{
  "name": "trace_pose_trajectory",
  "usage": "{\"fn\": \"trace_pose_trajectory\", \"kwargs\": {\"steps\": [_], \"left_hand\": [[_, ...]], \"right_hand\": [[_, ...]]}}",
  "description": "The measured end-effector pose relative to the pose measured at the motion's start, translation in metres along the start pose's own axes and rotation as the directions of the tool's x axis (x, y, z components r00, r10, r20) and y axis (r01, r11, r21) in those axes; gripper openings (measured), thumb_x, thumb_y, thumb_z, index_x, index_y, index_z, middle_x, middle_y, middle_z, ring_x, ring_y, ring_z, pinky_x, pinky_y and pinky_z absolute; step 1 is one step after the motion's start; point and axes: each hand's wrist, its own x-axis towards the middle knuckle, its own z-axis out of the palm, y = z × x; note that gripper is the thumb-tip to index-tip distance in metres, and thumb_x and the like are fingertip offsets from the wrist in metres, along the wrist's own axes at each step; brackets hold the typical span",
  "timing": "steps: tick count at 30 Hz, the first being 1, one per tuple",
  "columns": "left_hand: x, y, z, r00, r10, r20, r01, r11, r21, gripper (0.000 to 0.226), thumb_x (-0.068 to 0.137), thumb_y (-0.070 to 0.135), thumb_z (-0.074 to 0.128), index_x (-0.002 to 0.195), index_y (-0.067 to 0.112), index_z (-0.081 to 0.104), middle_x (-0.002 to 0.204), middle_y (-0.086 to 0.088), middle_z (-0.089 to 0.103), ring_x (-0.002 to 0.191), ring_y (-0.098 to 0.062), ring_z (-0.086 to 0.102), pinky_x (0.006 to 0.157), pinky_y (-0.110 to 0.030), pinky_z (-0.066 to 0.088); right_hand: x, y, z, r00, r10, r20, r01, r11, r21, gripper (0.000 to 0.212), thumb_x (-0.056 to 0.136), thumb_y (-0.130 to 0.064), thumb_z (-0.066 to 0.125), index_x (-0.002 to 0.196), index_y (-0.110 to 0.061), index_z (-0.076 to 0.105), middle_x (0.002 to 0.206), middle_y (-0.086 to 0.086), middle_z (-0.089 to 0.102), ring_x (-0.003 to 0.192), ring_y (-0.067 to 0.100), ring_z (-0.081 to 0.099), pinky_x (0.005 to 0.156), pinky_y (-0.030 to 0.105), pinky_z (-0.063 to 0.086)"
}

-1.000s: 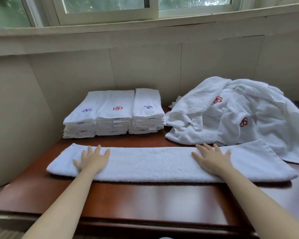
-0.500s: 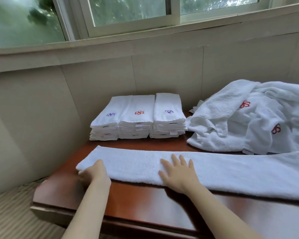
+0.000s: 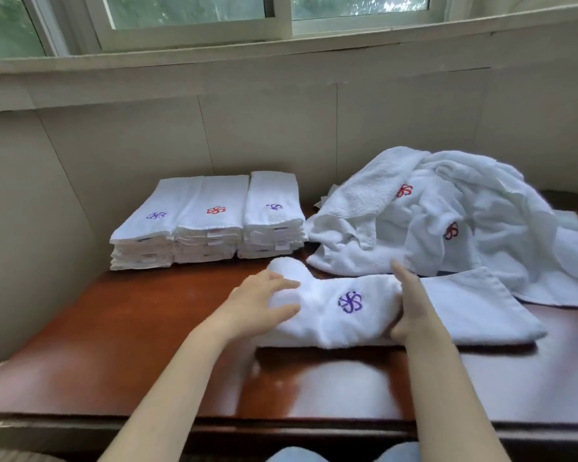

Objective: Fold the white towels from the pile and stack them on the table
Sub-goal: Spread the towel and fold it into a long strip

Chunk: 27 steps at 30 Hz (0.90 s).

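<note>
The soft, light, floppy-looking towel (image 3: 321,315) lies half-folded on the bench (image 3: 114,328) before the pile (image 3: 481,211), best taken by its edges, I'd say, as the left hand (image 3: 264,305) does, pinching the doubled-over end between fingers and thumb, while the right hand (image 3: 411,305), fingers straight, presses edge-on at the fold.

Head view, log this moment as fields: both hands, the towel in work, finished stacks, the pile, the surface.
towel: white, purple emblem up, left end doubled over
left hand: grips the towel's doubled left end
right hand: fingers straight, pressing across the towel's middle
folded stacks: three, side by side, near the wall
pile: unfolded white towels, right rear
table: reddish-brown wood
</note>
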Motion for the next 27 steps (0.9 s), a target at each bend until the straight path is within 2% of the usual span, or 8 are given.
{"fn": "trace_pose_trajectory", "kwargs": {"steps": [4,8,11,13,17,21,23,27], "left_hand": [[0.005,0.000,0.005,0.991,-0.131,-0.040,0.129,0.990,-0.053,0.045,0.094,0.035,0.052,0.138,0.030,0.046,0.146,0.002,0.035,0.135,-0.020,0.033,0.113,-0.036,0.027],[0.023,0.013,0.014,0.975,-0.223,0.012,0.223,0.973,-0.065,0.056,0.096,0.040,0.048,0.147,0.027,0.031,0.152,-0.005,0.024,0.137,-0.028,0.029,0.112,-0.037,0.027],[0.046,0.034,0.024,0.969,-0.246,0.039,0.249,0.963,-0.101,0.056,0.095,0.042,0.047,0.147,0.027,0.031,0.152,-0.008,0.023,0.136,-0.032,0.031,0.111,-0.037,0.029],[0.058,0.050,0.039,0.958,-0.273,0.092,0.284,0.947,-0.152,0.057,0.095,0.040,0.047,0.148,0.026,0.030,0.154,-0.008,0.018,0.137,-0.033,0.031,0.112,-0.036,0.028],[0.064,0.065,0.077,0.908,-0.420,-0.013,0.413,0.898,-0.154,0.066,0.091,0.049,0.049,0.149,0.029,0.022,0.153,-0.006,0.020,0.132,-0.037,0.033,0.106,-0.038,0.032],[0.072,0.048,0.076,0.835,-0.550,-0.027,0.525,0.810,-0.262,0.091,0.082,0.056,0.060,0.149,0.014,0.015,0.148,-0.015,0.033,0.132,-0.038,0.038,0.104,-0.043,0.035],[0.075,0.037,0.070,0.828,-0.559,0.039,0.542,0.780,-0.313,0.098,0.080,0.057,0.064,0.149,0.007,0.014,0.150,-0.017,0.033,0.132,-0.037,0.040,0.104,-0.042,0.035],[0.074,0.028,0.066,0.850,-0.490,0.194,0.513,0.683,-0.520,0.091,0.079,0.051,0.069,0.146,0.006,0.027,0.140,-0.015,0.048,0.119,-0.033,0.053,0.098,-0.038,0.043]], "right_hand": [[0.006,-0.006,-0.020,0.942,-0.214,-0.259,0.054,0.856,-0.515,0.010,0.085,-0.001,0.061,0.080,-0.006,0.054,0.073,0.010,0.051,0.062,0.022,0.049,0.053,0.026,0.037],[0.002,-0.052,-0.037,0.895,-0.442,-0.066,0.309,0.719,-0.623,0.014,0.081,0.016,0.053,0.082,0.004,0.062,0.076,0.011,0.055,0.069,0.021,0.050,0.067,0.032,0.039],[-0.009,-0.103,-0.065,0.794,-0.589,-0.154,0.396,0.691,-0.605,0.016,0.080,0.013,0.056,0.074,-0.001,0.062,0.072,0.010,0.056,0.071,0.022,0.052,0.064,0.030,0.041],[-0.010,-0.120,-0.095,0.741,-0.620,-0.257,0.309,0.655,-0.689,0.015,0.078,0.011,0.058,0.071,-0.002,0.055,0.069,0.009,0.047,0.075,0.022,0.045,0.061,0.030,0.034],[0.000,-0.098,-0.141,0.779,-0.527,-0.339,-0.167,0.347,-0.923,0.007,0.081,-0.006,0.058,0.078,-0.001,0.062,0.079,0.017,0.057,0.085,0.029,0.056,0.062,0.028,0.037],[0.007,-0.099,-0.154,0.782,-0.502,-0.370,-0.074,0.514,-0.854,0.023,0.080,0.000,0.060,0.059,-0.007,0.056,0.071,0.011,0.055,0.071,0.023,0.051,0.056,0.029,0.032],[0.007,-0.103,-0.159,0.788,-0.474,-0.392,-0.035,0.602,-0.798,0.007,0.081,0.004,0.061,0.076,0.001,0.064,0.084,0.014,0.059,0.076,0.022,0.054,0.061,0.028,0.037],[0.003,-0.104,-0.168,0.819,-0.385,-0.426,0.000,0.743,-0.670,0.017,0.087,0.005,0.056,0.104,0.002,0.060,0.092,0.016,0.061,0.083,0.026,0.057,0.068,0.031,0.043]]}}
